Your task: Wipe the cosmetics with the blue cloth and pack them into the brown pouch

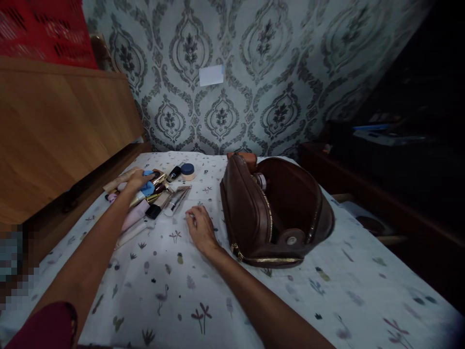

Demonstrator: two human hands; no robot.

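Note:
My left hand [136, 179] reaches into a pile of makeup on the left, its fingers stretched over a soft blue item [147, 186]; I cannot make out a grip. Around it lie a pink tube [135, 215], a black-capped bottle [158, 205], a silver tube [177, 201] and a jar with a dark blue lid [188, 170]. My right hand [202, 229] rests on the sheet with loosely curled fingers, a gap at the thumb and nothing in it. Right of it stands a brown makeup bag [243, 208], unzipped, with a small jar [260, 181] inside.
A printed white sheet [174, 286] covers the surface. A wooden cabinet [65, 111] with a red basket [43, 34] on top borders the left. Patterned wallpaper [250, 63] lies behind. An orange-brown item [242, 159] sits behind the bag. Dark furniture [363, 189] edges the right.

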